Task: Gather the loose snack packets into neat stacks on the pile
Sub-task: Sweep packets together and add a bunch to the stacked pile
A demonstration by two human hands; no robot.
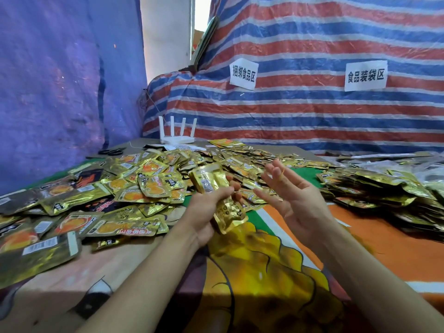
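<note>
My left hand (206, 207) grips a thick bundle of gold snack packets (216, 186), held upright above the table's middle. Just to its right, my right hand (288, 195) is spread wide, palm towards the bundle, with a thin yellow rubber band (281, 173) looped over its fingers; it touches nothing. A big heap of loose gold and orange packets (134, 179) covers the table to the left and behind the hands. Darker gathered packets lie in a pile (384, 191) at the right.
A white router with several antennas (176, 133) stands at the table's back, black scissors (111, 152) to its left. A striped tarp (312, 111) with two paper labels hangs behind. The printed orange and yellow cloth (264, 272) shows under my forearms.
</note>
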